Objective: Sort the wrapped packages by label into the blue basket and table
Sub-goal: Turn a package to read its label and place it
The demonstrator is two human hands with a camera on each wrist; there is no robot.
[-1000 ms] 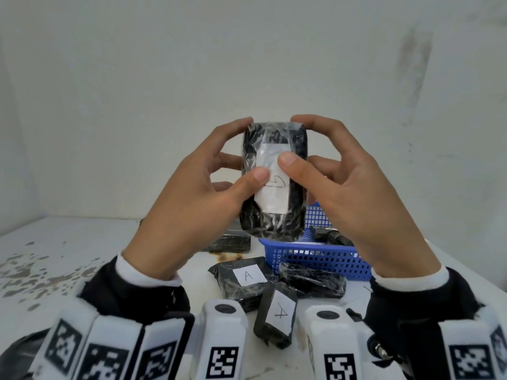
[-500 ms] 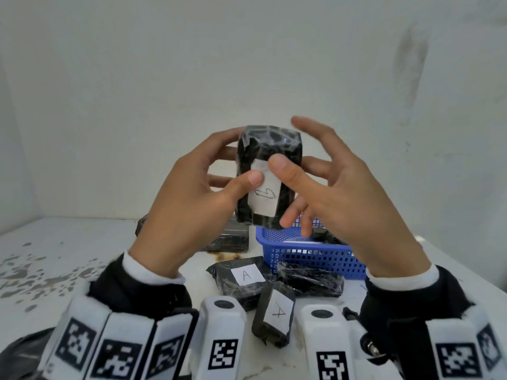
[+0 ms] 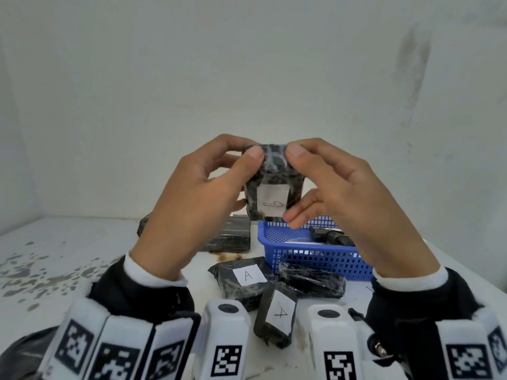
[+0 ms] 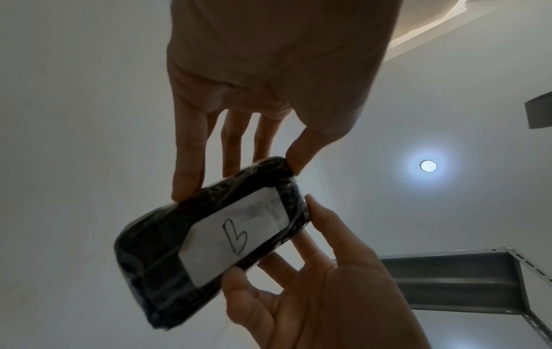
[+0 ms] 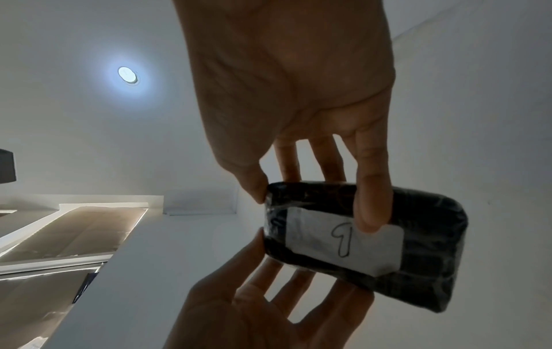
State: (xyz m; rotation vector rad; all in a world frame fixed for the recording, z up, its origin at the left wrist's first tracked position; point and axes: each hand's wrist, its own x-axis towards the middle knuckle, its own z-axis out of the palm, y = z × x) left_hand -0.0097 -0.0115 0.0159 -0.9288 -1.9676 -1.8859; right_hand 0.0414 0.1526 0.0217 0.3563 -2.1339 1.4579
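I hold a black wrapped package (image 3: pixel 274 182) in the air with both hands, just behind the blue basket (image 3: pixel 315 259). Its white label (image 3: pixel 273 201) faces me with a handwritten B turned on its side. My left hand (image 3: pixel 248 152) pinches the top left corner, thumb in front. My right hand (image 3: pixel 295 150) pinches the top right corner the same way. In the left wrist view the package (image 4: pixel 209 240) sits between my left hand (image 4: pixel 239 174) and right hand (image 4: pixel 313 295). In the right wrist view a finger of my right hand (image 5: pixel 313 207) overlaps part of the label on the package (image 5: pixel 364 243).
One black package (image 3: pixel 332 235) lies in the basket. On the white table (image 3: pixel 68 256), two packages labelled A (image 3: pixel 248 275) (image 3: pixel 277 316) and one with no label showing (image 3: pixel 312 281) lie in front of the basket. Flat dark packages (image 3: pixel 233 237) lie behind to the left.
My thumbs have moved off the label up to the package's top edge. The right hand, loose half a second ago, now pinches again. The package has tilted and looks shorter.
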